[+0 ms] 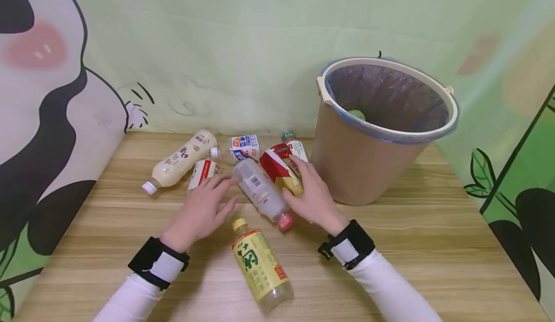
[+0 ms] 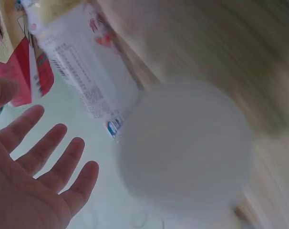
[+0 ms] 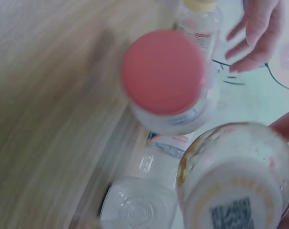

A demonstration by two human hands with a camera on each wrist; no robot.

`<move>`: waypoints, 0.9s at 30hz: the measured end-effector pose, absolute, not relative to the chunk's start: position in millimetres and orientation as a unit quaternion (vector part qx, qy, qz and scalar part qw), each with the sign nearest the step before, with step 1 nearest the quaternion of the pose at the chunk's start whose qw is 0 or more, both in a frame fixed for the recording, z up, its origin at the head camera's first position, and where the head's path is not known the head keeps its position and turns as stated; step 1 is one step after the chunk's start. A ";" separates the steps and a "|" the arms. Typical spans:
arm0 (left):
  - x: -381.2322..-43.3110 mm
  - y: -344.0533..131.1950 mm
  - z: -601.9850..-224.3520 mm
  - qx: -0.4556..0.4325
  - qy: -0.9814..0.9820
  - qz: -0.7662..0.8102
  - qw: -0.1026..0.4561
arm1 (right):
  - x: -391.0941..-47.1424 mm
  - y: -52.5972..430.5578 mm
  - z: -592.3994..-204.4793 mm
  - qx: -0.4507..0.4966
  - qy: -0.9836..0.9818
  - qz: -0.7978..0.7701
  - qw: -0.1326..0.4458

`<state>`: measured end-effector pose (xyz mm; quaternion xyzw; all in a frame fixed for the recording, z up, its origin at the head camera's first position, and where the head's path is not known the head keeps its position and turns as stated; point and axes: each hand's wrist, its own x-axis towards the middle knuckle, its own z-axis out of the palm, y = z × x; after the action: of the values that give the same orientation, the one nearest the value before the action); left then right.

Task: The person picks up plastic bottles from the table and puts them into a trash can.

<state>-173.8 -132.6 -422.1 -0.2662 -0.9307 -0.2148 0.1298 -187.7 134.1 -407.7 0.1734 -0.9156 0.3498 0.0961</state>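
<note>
Container [image 1: 281,168], red-and-gold, is slanting down-right into the right hand [image 1: 314,194], whose grip is clamping it, left of the bin [image 1: 360,167]; left hand [image 1: 198,214], fingers apart, is hovering farther off.

The bin [image 1: 355,167] stands on the bench [image 1: 390,264], right of the frame's centre, with one item [image 1: 358,114] inside. To its left lies a group of bottles [image 1: 250,179]; a single bottle [image 1: 261,266] lies before them, at lower centre.

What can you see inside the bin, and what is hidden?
The bin shows a plastic liner and part of a green object. The near side covers its lower part and the bin's bottom.
</note>
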 end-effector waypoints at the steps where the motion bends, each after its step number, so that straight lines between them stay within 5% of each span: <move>1: -173.3 -130.9 -420.4 -0.263 -0.928 -0.235 0.126 | -187.1 136.6 -405.9 0.181 -0.908 0.366 0.098; 14: -173.5 -105.4 -387.5 -0.145 -0.782 -0.604 -0.049 | -170.7 142.6 -396.7 0.304 -0.860 0.403 0.075; 27: -174.7 -92.1 -387.9 -0.089 -0.692 -0.705 -0.122 | -164.1 134.5 -401.6 0.361 -0.866 0.330 0.100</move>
<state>-174.7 -92.1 -387.9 -0.0892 -0.6924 -0.7055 -0.1220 -164.1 134.5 -401.6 0.3615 -0.8663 0.3300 0.0995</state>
